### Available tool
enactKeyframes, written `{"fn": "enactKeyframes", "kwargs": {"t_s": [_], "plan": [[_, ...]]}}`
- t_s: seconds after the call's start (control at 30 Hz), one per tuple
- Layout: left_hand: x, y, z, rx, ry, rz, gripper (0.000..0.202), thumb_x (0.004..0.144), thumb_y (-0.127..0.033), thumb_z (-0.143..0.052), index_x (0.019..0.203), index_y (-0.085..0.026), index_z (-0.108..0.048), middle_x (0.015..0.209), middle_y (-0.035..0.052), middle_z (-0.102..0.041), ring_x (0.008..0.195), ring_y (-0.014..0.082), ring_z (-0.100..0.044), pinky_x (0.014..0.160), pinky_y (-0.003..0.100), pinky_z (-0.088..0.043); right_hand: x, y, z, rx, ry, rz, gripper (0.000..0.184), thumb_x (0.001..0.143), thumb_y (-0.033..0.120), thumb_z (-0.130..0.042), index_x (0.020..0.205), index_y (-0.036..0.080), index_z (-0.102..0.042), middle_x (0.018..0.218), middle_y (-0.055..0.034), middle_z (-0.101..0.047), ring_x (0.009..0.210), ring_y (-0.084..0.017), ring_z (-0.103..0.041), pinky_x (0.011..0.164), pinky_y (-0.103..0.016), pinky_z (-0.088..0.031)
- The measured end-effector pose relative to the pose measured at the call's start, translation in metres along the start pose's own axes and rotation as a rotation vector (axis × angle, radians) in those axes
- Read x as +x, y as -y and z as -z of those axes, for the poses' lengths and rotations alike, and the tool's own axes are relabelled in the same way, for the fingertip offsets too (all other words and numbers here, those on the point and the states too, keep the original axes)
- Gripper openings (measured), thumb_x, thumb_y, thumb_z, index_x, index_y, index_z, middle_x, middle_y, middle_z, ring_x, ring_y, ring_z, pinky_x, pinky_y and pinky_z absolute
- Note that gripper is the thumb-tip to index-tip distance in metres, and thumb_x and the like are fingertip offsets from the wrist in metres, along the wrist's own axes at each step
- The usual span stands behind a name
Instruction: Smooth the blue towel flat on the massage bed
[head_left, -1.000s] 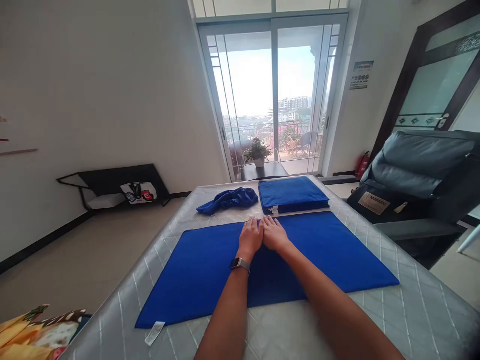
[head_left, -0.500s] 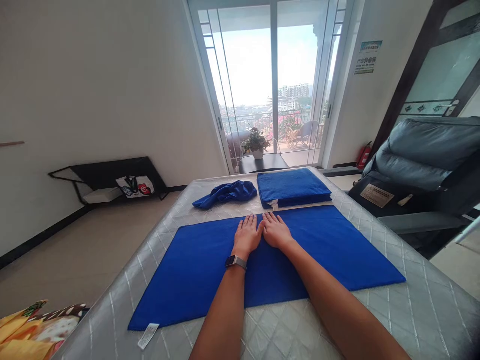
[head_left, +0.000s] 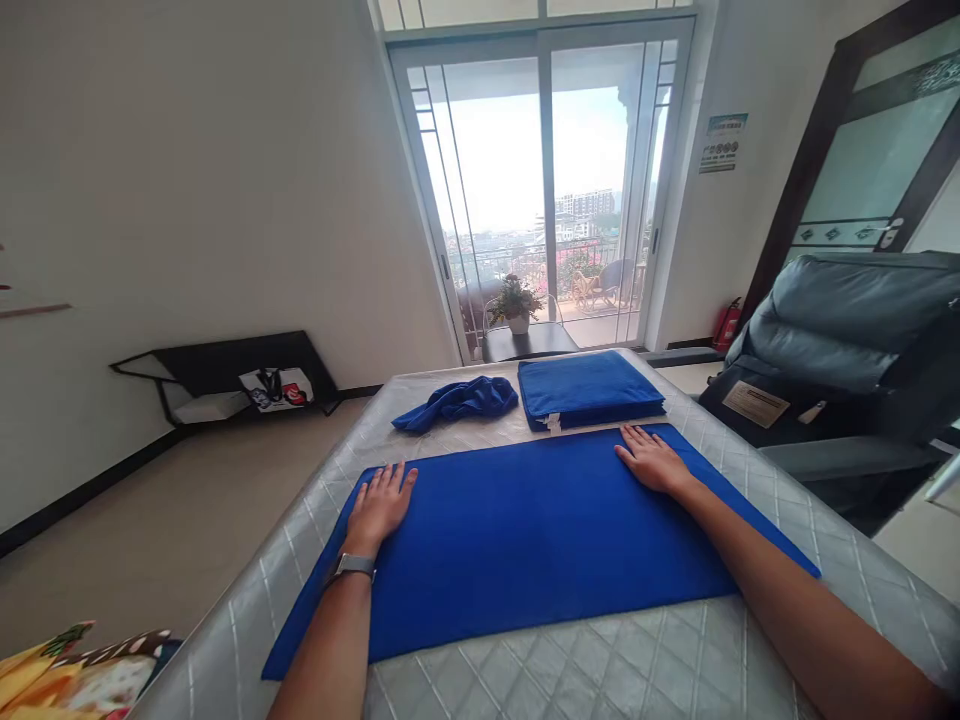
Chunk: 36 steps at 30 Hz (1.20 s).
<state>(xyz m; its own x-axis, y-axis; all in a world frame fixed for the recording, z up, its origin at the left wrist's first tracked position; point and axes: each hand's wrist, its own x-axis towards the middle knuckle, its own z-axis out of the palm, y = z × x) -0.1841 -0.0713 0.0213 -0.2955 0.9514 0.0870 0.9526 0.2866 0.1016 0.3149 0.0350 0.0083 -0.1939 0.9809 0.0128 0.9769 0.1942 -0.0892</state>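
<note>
Bright daylight enters through the sliding glass door (head_left: 545, 200), and a potted plant (head_left: 516, 303) stands just in front of it. To the left of this door, a black rack (head_left: 232, 360) stands on the beige floor (head_left: 225, 500), near the plain pale wall (head_left: 225, 180). To its right are a notice (head_left: 724, 143), a red fire extinguisher (head_left: 726, 326) and a dark armchair (head_left: 832, 310).

A person's bare left hand (head_left: 380, 508) and bare right hand (head_left: 654, 462) lie flat, palms down and well apart, thumbs turned inward, as the bare left forearm (head_left: 330, 640) and bare right forearm (head_left: 787, 600) stretch back behind them.
</note>
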Motion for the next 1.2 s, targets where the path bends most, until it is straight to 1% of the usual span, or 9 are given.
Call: {"fn": "enactKeyframes", "kwargs": {"t_s": [0.1, 0.2, 0.33, 0.57, 0.8, 0.9, 1.0, 1.13, 1.2], "plan": [[0.005, 0.025, -0.003, 0.004, -0.009, 0.113, 0.064, 0.102, -0.049, -0.019, 0.154, -0.015, -0.033, 0.162, 0.013, -0.029, 0.15, 0.0281, -0.027, 0.121, 0.051, -0.025, 0.001, -0.047, -0.003, -0.018, -0.011, -0.078, 0.07, 0.101, 0.049, -0.018, 0.159, 0.01, -0.024, 0.165, -0.0085, -0.021, 0.152, -0.022, -0.016, 0.124, -0.042, -0.015], [0.009, 0.031, -0.01, 0.005, -0.015, 0.15, 0.068, 0.101, -0.054, -0.019, 0.155, -0.015, -0.031, 0.163, 0.0127, -0.025, 0.151, 0.0275, -0.023, 0.122, 0.049, -0.021, 0.003, -0.071, -0.007, 0.003, -0.042, -0.119, 0.072, 0.1, 0.048, -0.019, 0.157, 0.006, -0.026, 0.164, -0.0122, -0.023, 0.152, -0.024, -0.018, 0.123, -0.043, -0.019], [0.012, 0.029, -0.016, 0.004, -0.017, 0.166, 0.069, 0.1, -0.054, -0.019, 0.156, -0.015, -0.029, 0.164, 0.0121, -0.024, 0.152, 0.0273, -0.021, 0.123, 0.049, -0.018, 0.003, -0.073, -0.008, -0.006, -0.045, -0.121, 0.073, 0.099, 0.048, -0.017, 0.157, 0.004, -0.027, 0.164, -0.0132, -0.023, 0.152, -0.024, -0.019, 0.123, -0.043, -0.02], [0.021, 0.04, -0.017, 0.006, -0.013, 0.177, 0.073, 0.098, -0.058, -0.018, 0.154, -0.015, -0.035, 0.16, 0.0183, -0.032, 0.148, 0.0323, -0.031, 0.118, 0.055, -0.027, 0.002, -0.069, -0.006, -0.016, -0.052, -0.123, 0.072, 0.1, 0.048, -0.016, 0.157, 0.004, -0.027, 0.164, -0.0129, -0.024, 0.151, -0.024, -0.02, 0.123, -0.042, -0.019], [0.013, 0.039, -0.006, -0.025, -0.024, 0.237, 0.072, 0.099, -0.054, -0.016, 0.154, -0.011, -0.033, 0.162, 0.0173, -0.028, 0.15, 0.0288, -0.026, 0.122, 0.05, -0.021, 0.001, -0.068, -0.005, -0.007, -0.041, -0.12, 0.073, 0.1, 0.048, -0.015, 0.157, 0.003, -0.026, 0.164, -0.0126, -0.024, 0.152, -0.023, -0.019, 0.124, -0.042, -0.018], [0.011, 0.027, 0.005, -0.026, -0.036, 0.238, 0.073, 0.099, -0.052, -0.018, 0.151, -0.004, -0.036, 0.16, 0.0218, -0.029, 0.15, 0.0336, -0.026, 0.121, 0.054, -0.023, 0.002, -0.068, -0.004, -0.002, -0.044, -0.124, 0.072, 0.1, 0.048, -0.015, 0.157, 0.004, -0.026, 0.164, -0.0124, -0.024, 0.152, -0.023, -0.019, 0.124, -0.041, -0.018], [0.014, 0.003, 0.017, -0.027, -0.033, 0.157, 0.071, 0.1, -0.051, -0.022, 0.148, -0.001, -0.041, 0.158, 0.0247, -0.031, 0.148, 0.036, -0.029, 0.119, 0.056, -0.026, 0.002, -0.068, -0.005, -0.001, -0.046, -0.129, 0.072, 0.1, 0.048, -0.015, 0.157, 0.005, -0.026, 0.164, -0.0122, -0.024, 0.152, -0.023, -0.019, 0.123, -0.042, -0.019], [0.007, -0.064, 0.026, -0.071, 0.005, -0.119, 0.058, 0.099, -0.053, -0.036, 0.141, -0.017, -0.053, 0.151, 0.0114, -0.05, 0.142, 0.0249, -0.043, 0.118, 0.039, -0.032, 0.003, -0.069, -0.006, -0.011, -0.057, -0.121, 0.072, 0.1, 0.048, -0.017, 0.156, 0.004, -0.028, 0.163, -0.0127, -0.025, 0.151, -0.023, -0.02, 0.124, -0.042, -0.018], [-0.006, -0.105, 0.026, -0.111, -0.041, -0.293, 0.055, 0.1, -0.053, -0.037, 0.139, -0.02, -0.055, 0.147, 0.0093, -0.056, 0.138, 0.0238, -0.048, 0.117, 0.037, -0.033, 0.003, -0.07, -0.007, -0.011, -0.054, -0.121, 0.072, 0.101, 0.048, -0.017, 0.157, 0.004, -0.027, 0.164, -0.0122, -0.025, 0.151, -0.023, -0.02, 0.124, -0.042, -0.018]]}}
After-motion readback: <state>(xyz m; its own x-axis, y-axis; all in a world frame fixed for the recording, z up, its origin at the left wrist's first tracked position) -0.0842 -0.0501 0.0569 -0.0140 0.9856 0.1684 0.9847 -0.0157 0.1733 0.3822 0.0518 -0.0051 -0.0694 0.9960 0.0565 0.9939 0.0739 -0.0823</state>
